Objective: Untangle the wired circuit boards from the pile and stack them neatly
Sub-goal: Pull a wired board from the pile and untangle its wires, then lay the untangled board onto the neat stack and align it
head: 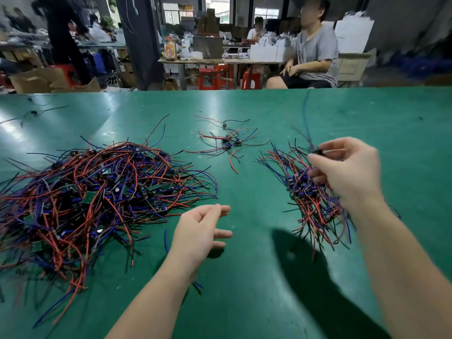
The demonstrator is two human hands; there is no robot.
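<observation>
Head view, one frame. Green tabletop (256, 241) carries three groups of wired boards. Large tangled pile (97, 192) sits on my left: red, blue and black leads, with small green boards showing among them. Small cluster (230, 143) of a few boards lies at centre, toward the far edge, apart from the other two. Sorted stack (308, 192) lies on my right, boards bunched along its middle and leads fanning out to both sides. Right grip (349, 174) is raised over that stack, thumb and forefinger pinched on one wired circuit board (318, 151), a small dark piece. Its leads trail up and away and are motion-blurred, so I cannot count them. Left grip (198, 231) is spread and relaxed, holding nothing, over bare tabletop just right of the large pile. I cannot tell whether it touches the surface. One loose blue wire (166, 241) lies beside the left wrist. Beyond the far edge, a person in a grey shirt (315, 55) sits near red stools (208, 78).
</observation>
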